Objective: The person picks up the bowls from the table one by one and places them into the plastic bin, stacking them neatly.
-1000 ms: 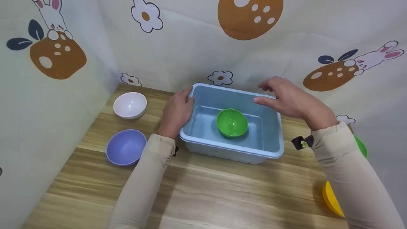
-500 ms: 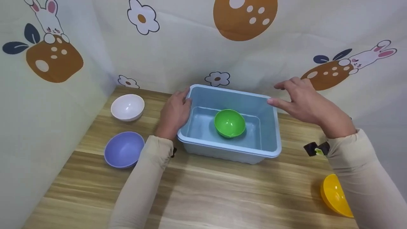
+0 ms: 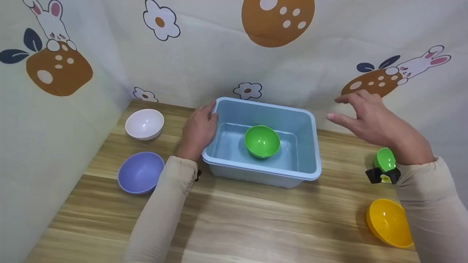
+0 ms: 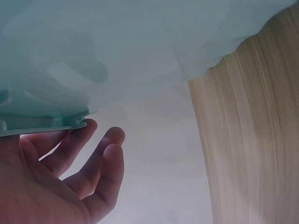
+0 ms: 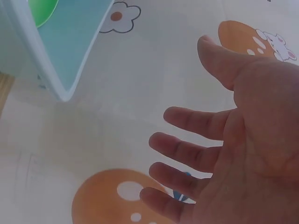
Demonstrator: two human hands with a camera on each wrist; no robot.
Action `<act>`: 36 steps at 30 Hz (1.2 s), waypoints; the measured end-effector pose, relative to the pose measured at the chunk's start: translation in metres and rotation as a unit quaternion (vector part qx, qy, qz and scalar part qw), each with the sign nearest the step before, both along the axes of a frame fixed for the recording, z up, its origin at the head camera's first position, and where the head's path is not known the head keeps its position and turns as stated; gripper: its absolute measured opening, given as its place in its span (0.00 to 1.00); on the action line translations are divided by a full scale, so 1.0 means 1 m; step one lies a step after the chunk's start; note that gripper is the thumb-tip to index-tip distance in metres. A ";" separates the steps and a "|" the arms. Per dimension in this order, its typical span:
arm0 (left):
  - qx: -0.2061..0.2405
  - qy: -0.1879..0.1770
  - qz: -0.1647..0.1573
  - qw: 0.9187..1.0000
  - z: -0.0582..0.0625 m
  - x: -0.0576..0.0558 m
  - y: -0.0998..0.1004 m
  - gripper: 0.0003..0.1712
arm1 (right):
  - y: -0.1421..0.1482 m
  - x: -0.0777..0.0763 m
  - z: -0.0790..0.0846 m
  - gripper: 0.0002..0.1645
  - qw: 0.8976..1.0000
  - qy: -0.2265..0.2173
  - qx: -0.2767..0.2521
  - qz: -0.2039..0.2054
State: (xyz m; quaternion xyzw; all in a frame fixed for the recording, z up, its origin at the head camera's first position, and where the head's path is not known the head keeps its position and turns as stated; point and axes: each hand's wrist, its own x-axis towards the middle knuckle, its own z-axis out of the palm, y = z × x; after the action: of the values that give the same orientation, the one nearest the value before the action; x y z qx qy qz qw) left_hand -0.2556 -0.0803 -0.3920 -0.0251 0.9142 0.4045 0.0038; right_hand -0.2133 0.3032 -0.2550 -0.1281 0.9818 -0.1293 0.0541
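A light blue plastic tub (image 3: 259, 174) stands on the wooden table with a green bowl (image 3: 262, 141) inside it. My left hand (image 3: 198, 132) holds the tub's left rim, thumb at the top edge. From the left wrist view, the fingers (image 4: 106, 175) curve below the rim on the outside, one fingertip touching its edge. Off the tub's right side, my right hand (image 3: 376, 118) is in the air, thumb and fingers spread. Its palm and separated fingers (image 5: 187, 151) hold nothing in the right wrist view, where the tub's corner is a short way off.
To the left of the tub sit a white bowl (image 3: 144, 124) and a purple bowl (image 3: 141, 172). At right, a small green bowl (image 3: 385, 159) and a yellow bowl (image 3: 389, 223) are partly covered by the right forearm. A patterned cloth wall (image 3: 204, 54) rises close behind the tub.
My right hand has moved right, from over the tub's back right corner to clear of it, uncovering the small green bowl and more of the yellow one. The left hand stays at the rim.
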 end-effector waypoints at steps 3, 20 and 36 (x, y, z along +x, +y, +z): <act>0.002 -0.003 0.001 1.000 0.001 0.000 0.000 0.31 | 0.009 0.003 0.000 0.46 1.000 -0.001 0.003 -0.007; 0.010 -0.003 -0.002 1.000 0.000 -0.002 0.000 0.31 | 0.058 0.026 -0.014 0.54 0.995 -0.038 0.029 -0.085; 0.014 -0.015 0.002 1.000 0.001 -0.001 0.000 0.32 | 0.079 0.050 -0.035 0.56 0.992 -0.064 0.030 -0.109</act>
State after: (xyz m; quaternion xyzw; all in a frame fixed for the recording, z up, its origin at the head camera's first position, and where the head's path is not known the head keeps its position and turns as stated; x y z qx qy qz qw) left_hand -0.2568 -0.0803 -0.3913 -0.0329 0.9081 0.4172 0.0166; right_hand -0.1636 0.3825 -0.2903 -0.0103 0.9879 -0.1125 0.1063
